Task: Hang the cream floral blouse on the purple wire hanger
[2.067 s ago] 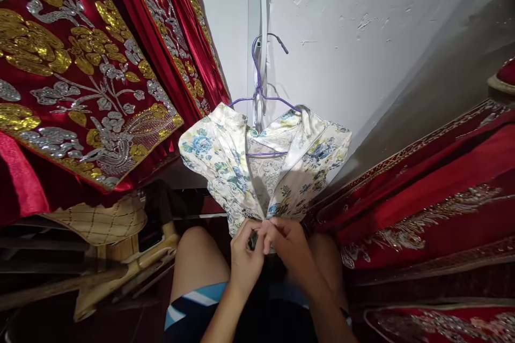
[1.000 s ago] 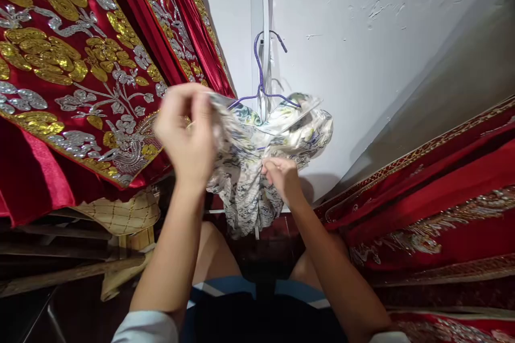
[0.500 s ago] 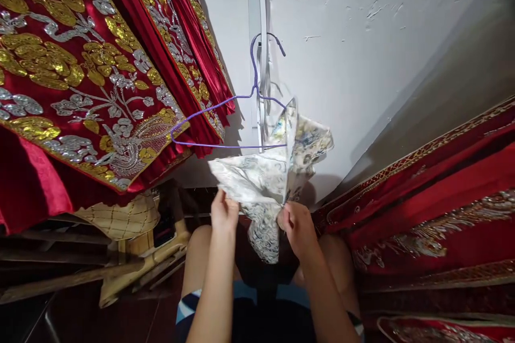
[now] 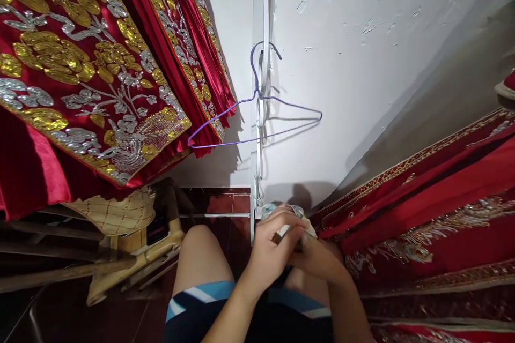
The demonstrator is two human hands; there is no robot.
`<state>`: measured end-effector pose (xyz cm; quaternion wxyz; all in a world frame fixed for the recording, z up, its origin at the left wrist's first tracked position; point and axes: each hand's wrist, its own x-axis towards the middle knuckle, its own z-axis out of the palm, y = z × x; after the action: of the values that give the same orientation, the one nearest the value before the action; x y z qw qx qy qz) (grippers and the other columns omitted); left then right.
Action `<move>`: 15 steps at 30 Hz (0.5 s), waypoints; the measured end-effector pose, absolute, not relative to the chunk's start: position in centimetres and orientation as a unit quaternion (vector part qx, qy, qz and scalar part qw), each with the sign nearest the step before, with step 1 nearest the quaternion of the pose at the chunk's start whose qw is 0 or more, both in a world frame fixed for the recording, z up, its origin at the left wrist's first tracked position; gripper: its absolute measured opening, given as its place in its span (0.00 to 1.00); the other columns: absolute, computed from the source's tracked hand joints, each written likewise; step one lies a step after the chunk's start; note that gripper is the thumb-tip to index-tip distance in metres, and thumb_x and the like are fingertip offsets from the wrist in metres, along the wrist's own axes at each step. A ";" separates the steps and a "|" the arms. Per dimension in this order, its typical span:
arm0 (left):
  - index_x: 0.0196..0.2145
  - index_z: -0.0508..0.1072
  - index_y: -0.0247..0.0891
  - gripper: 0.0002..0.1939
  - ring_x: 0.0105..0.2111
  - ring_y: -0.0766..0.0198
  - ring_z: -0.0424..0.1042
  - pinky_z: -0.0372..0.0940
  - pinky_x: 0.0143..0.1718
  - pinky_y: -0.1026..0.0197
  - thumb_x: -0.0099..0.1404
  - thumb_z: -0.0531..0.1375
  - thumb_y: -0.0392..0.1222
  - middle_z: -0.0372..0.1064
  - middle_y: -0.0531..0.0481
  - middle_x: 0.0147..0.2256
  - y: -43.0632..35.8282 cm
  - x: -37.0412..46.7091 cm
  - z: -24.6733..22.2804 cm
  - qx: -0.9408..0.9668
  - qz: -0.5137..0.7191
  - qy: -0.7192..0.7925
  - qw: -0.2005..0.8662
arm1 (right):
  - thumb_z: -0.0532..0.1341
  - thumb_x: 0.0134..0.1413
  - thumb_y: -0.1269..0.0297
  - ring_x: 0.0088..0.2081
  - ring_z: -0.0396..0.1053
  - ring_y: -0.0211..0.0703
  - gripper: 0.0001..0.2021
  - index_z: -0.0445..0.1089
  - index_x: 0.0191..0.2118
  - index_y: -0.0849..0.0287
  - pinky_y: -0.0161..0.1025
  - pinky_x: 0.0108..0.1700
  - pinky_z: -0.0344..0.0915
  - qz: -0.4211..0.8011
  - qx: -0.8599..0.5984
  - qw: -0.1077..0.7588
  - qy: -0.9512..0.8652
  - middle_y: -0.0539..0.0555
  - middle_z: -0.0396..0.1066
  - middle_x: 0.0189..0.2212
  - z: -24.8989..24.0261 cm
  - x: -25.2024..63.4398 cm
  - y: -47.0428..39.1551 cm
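Note:
A pale patterned garment (image 4: 298,210) is bunched up between my two hands above my lap. Its kind is hard to make out, as my fingers cover most of it. My left hand (image 4: 271,244) curls over the bundle from the left. From the right, my right hand (image 4: 319,260) closes around it, partly hidden behind the left. Above them a bare purple wire hanger (image 4: 225,143) hangs by its hook from a white rack (image 4: 263,21) against the wall.
Red embroidered cloths (image 4: 80,64) with gold and silver sequins hang at the left. More red sequinned cloth (image 4: 462,187) fills the right side. A wooden chair (image 4: 120,268) with a checked cream cover (image 4: 129,211) stands lower left. The white wall (image 4: 341,64) has peeling paint.
The garment has come off the hanger and is now gathered into a bundle lower down. My left hand has moved right to meet my right hand. The hanger stays on the rack.

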<state>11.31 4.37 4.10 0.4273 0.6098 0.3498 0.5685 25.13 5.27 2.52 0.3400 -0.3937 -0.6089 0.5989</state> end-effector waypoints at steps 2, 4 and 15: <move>0.46 0.79 0.45 0.11 0.46 0.55 0.73 0.62 0.58 0.51 0.66 0.63 0.44 0.76 0.46 0.42 4.7 10.2 4.0 0.621 0.571 0.368 0.390 | 0.66 0.46 0.69 0.38 0.71 0.49 0.11 0.74 0.39 0.57 0.43 0.42 0.70 0.629 -0.371 0.299 -0.614 0.53 0.74 0.34 2.9 24.2 5.1; 0.61 0.68 0.47 0.28 0.55 0.51 0.70 0.62 0.59 0.51 0.64 0.66 0.47 0.72 0.43 0.53 5.0 8.5 3.4 0.624 0.545 0.374 0.417 | 0.66 0.46 0.67 0.36 0.71 0.47 0.12 0.74 0.40 0.57 0.42 0.40 0.70 0.657 -0.357 0.293 -0.596 0.53 0.74 0.33 3.1 24.3 5.2; 0.26 0.75 0.40 0.17 0.29 0.58 0.73 0.66 0.38 0.60 0.70 0.57 0.49 0.73 0.48 0.26 3.8 -2.4 0.2 0.835 0.153 0.435 0.301 | 0.62 0.39 0.74 0.20 0.52 0.35 0.07 0.64 0.22 0.55 0.33 0.22 0.50 0.265 -0.429 0.593 -0.628 0.44 0.55 0.16 9.4 28.9 11.9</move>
<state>-2.39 3.80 0.20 0.3007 0.8347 0.4354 0.1526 28.89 11.86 9.44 0.5926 -0.4288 -0.6282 0.2652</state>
